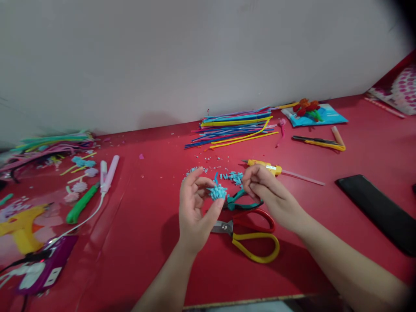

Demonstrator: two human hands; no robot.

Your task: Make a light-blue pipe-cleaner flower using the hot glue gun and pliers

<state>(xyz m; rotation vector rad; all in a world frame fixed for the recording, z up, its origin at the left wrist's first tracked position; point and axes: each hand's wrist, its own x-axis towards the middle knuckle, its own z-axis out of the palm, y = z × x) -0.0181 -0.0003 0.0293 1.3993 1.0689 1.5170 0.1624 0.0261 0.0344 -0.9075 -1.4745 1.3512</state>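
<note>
My left hand [194, 212] pinches a small light-blue fuzzy pompom flower [217, 192] between thumb and fingers, just above the red table [146, 216]. My right hand [263, 188] hovers right beside it, fingers curled together over a heap of short blue pipe-cleaner pieces [232, 177]; whether it holds a piece is hidden. Under both hands lie teal-handled scissors [242, 201] and larger scissors with one red and one yellow handle [250, 236].
A yellow glue pen [264, 167] lies behind my right hand. Coloured pipe cleaners [234, 128] are stacked by the wall. At the left lie more pipe cleaners [48, 145], a green tool [81, 203], a yellow glue gun [21, 225] and a power strip [42, 271]. A black phone [378, 212] rests at the right.
</note>
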